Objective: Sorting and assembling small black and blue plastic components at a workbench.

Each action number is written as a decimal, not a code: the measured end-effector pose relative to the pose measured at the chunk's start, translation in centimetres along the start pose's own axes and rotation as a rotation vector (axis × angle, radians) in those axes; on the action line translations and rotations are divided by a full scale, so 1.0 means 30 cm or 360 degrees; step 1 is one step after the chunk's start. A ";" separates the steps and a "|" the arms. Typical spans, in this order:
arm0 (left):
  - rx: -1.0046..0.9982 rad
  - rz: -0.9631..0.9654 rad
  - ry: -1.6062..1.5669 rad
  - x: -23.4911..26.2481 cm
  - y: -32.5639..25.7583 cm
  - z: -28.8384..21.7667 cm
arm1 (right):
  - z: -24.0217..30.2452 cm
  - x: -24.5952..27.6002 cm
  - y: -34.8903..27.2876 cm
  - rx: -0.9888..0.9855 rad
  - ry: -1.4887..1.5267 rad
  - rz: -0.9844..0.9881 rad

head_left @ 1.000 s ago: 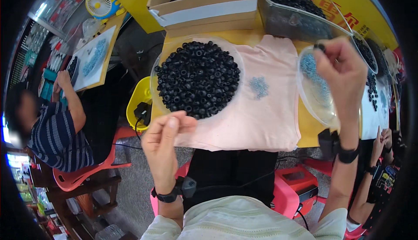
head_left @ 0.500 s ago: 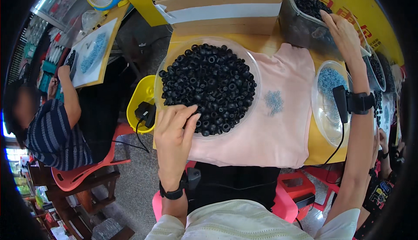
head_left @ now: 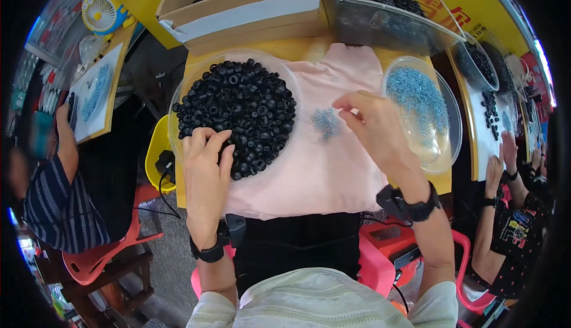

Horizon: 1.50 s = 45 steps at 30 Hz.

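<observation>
A round clear tub [head_left: 173, 149] heaped with small black ring-like parts [head_left: 238, 99] stands on a pink cloth [head_left: 309, 182]. My left hand [head_left: 205, 179] rests over the tub's near left side, its bent fingertips at the black parts, thumb and forefinger apart. My right hand [head_left: 377, 129] hovers over the cloth beside a small pile of pale blue beads [head_left: 325, 123]. Its forefinger and thumb point at that pile with a gap between them, the other fingers curled; no part shows in it. An oval clear container [head_left: 434, 162] of blue beads [head_left: 416, 99] stands right of that hand.
Across the back stand a cardboard box [head_left: 256, 19] and a clear bin [head_left: 392, 27], both with black parts. A yellow basket [head_left: 156, 155] hangs at the table's left. People work at tables on either side: a striped shirt [head_left: 65, 209] left, a hand [head_left: 492, 176] right.
My right hand has come from the bin at the back right down to the blue pile on the cloth. My left hand stays at the tub. The whole view has shifted.
</observation>
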<state>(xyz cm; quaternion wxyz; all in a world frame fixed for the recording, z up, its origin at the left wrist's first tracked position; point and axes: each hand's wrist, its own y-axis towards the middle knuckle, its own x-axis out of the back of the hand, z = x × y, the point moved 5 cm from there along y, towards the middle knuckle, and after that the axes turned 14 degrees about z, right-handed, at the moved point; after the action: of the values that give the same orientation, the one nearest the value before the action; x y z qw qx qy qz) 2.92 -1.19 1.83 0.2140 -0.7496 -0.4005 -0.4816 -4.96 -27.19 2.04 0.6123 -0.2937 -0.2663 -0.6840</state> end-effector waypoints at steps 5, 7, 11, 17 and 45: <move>-0.0054 0.0059 0.0038 0.002 -0.005 -0.006 | -0.041 -0.056 0.011 0.0005 0.0085 0.0086; -0.0085 0.0030 0.0013 0.003 -0.007 -0.006 | -0.048 -0.062 0.003 -0.0009 0.0034 0.0099; -0.0123 0.0022 0.0007 0.006 -0.022 -0.001 | -0.041 -0.051 -0.021 -0.0086 0.0055 0.0062; -0.0113 -0.0200 -0.0098 0.032 -0.048 -0.023 | -0.064 -0.044 -0.075 -0.0084 0.0154 -0.0041; -0.0069 0.0481 -0.2171 -0.386 0.012 -0.281 | -0.054 -0.089 -0.210 -0.0137 0.0933 -0.0056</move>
<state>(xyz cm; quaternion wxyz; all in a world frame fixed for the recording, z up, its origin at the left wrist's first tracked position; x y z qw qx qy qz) -3.93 -11.90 -4.75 -0.0357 -0.9362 -0.3271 0.1236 -11.15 -25.86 -1.04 0.6382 -0.1047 -0.0539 -0.7608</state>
